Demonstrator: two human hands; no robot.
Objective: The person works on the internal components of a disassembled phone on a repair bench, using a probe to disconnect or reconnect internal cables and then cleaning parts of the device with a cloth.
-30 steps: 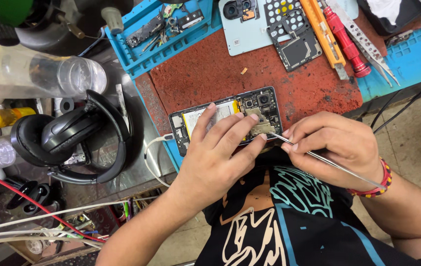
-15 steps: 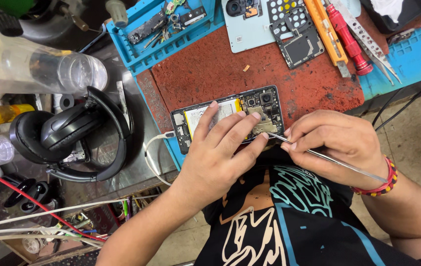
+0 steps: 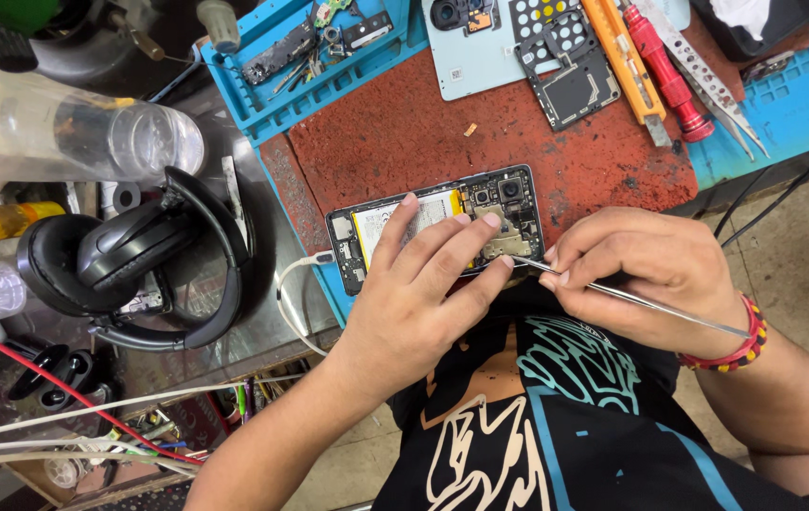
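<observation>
At the table's near edge, left hand point(image 3: 423, 303) fingers press flat on the opened phone point(image 3: 437, 222); right hand point(image 3: 646, 274) fingers pinch tweezers point(image 3: 631, 296).

The counter point(image 3: 262, 322) carries a worn red-brown rubber work mat point(image 3: 442, 142) bordered by blue plastic compartment trays point(image 3: 802, 104). On the mat lie an opened smartphone with exposed battery and circuit board point(image 3: 437, 222), a pale blue phone back cover point(image 3: 480, 52), a red-handled screwdriver point(image 3: 666, 71) and an orange-handled tool point(image 3: 624, 61). Left of the mat, black over-ear headphones point(image 3: 139, 260) and a clear plastic bottle on its side point(image 3: 63, 132) rest directly on the counter.
</observation>
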